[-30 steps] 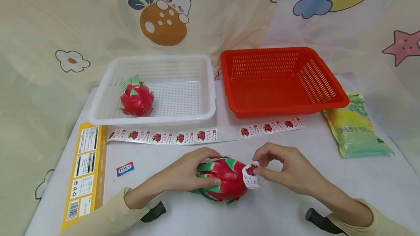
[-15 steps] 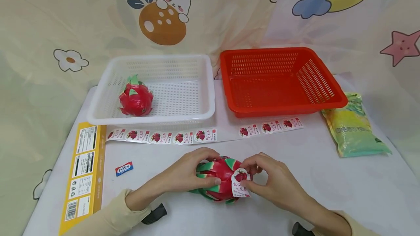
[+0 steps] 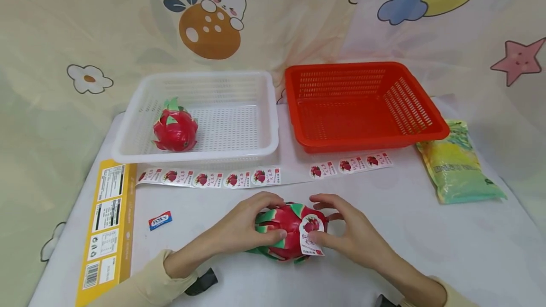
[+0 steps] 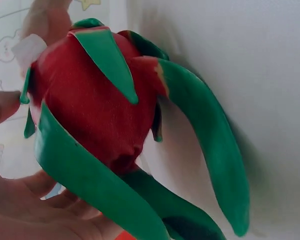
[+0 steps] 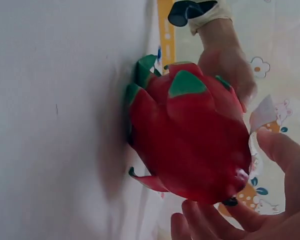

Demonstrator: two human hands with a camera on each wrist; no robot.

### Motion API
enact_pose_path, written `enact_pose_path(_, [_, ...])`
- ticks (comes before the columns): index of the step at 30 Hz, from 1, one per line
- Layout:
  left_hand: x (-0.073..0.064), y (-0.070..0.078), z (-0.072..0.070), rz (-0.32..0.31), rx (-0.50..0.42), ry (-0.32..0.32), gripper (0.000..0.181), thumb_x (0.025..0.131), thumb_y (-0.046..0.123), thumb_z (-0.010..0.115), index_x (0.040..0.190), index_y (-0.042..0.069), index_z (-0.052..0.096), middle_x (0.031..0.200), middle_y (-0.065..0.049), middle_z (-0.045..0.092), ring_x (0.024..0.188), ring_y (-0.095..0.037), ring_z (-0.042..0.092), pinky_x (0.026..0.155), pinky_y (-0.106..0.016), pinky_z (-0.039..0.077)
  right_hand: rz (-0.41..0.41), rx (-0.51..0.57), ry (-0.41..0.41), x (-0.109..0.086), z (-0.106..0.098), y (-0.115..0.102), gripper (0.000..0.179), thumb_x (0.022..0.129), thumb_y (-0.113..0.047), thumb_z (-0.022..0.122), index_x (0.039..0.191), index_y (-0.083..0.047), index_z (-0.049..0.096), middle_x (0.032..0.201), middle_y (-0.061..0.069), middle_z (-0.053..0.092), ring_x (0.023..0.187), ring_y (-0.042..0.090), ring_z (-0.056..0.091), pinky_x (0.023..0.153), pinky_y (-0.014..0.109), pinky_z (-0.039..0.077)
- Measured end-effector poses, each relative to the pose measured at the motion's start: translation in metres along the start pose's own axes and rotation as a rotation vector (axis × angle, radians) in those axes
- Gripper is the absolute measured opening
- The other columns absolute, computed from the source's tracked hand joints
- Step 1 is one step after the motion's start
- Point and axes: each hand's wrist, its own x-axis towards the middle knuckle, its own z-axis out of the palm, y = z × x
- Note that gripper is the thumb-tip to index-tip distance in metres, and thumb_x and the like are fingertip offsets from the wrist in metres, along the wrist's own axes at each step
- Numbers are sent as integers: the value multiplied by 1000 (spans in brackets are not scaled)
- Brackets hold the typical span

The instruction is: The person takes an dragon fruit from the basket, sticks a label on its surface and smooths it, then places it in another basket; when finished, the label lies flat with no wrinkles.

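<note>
A red dragon fruit [image 3: 290, 224] with green-tipped scales lies on its side on the white table, leafy end to the left. My left hand [image 3: 251, 224] grips that end, thumb on the near side and fingers over the far side. A white sticker [image 3: 305, 245] printed with dragon fruit and red characters lies against the fruit's right part. On it rests the thumb of my right hand [image 3: 347, 231], whose fingers curve round the fruit's right end. In the right wrist view one corner of the sticker [image 5: 262, 114] stands away from the skin. Long green leaves [image 4: 205, 125] trail in the left wrist view.
Behind stand a white basket [image 3: 273, 122] with another dragon fruit [image 3: 176, 129] and a red basket [image 3: 371, 143]. A strip of stickers [image 3: 209, 179] lies before them. A yellow carton [image 3: 106, 226] and small FOX'S packet [image 3: 160, 221] are left, a green-yellow bag [image 3: 462, 169] right.
My right hand has brought the pinched sticker leftward onto the fruit, and its fingers have since spread from the sticker to the fruit's end. The left hand has kept its grip.
</note>
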Motion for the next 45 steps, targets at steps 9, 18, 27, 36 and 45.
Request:
enact_pose_path(9, [9, 16, 18, -38, 50, 47, 64, 79, 50, 73, 130, 20, 51, 124, 5, 55, 110, -13, 55, 71, -17, 53, 279, 160, -30, 9, 8, 1, 44, 81, -39, 76, 118, -21, 61, 114, -2, 63, 106, 18, 57, 82, 29, 52])
enact_pose_path(18, [13, 20, 24, -33, 85, 57, 62, 78, 46, 75, 128, 17, 53, 119, 3, 58, 106, -12, 56, 70, -15, 52, 338, 296, -45, 8, 9, 2, 42, 88, -36, 69, 124, -18, 59, 123, 4, 60, 114, 22, 53, 82, 28, 55])
enact_pose_path(27, [14, 12, 21, -39, 10, 28, 60, 81, 43, 74, 131, 18, 51, 121, 4, 56, 108, -14, 56, 72, -18, 55, 161, 250, -133, -6, 15, 15, 77, 75, -33, 83, 140, -22, 43, 137, 3, 49, 123, 26, 46, 87, 20, 53])
enact_pose_path(36, [15, 9, 17, -47, -8, 17, 60, 81, 43, 74, 131, 19, 51, 123, 4, 57, 110, -15, 57, 73, -22, 57, 66, 307, -151, -7, 16, 27, 74, 81, -28, 78, 144, -18, 39, 141, 4, 47, 130, 30, 42, 91, 20, 52])
enact_pose_path(45, [7, 1, 6, 8, -15, -111, 79, 74, 42, 82, 140, 26, 42, 134, 8, 47, 122, -14, 47, 77, -19, 55, 134, 595, -236, -1, 5, 38, 54, 91, -15, 65, 142, -15, 46, 147, 10, 43, 138, 22, 39, 93, 24, 52])
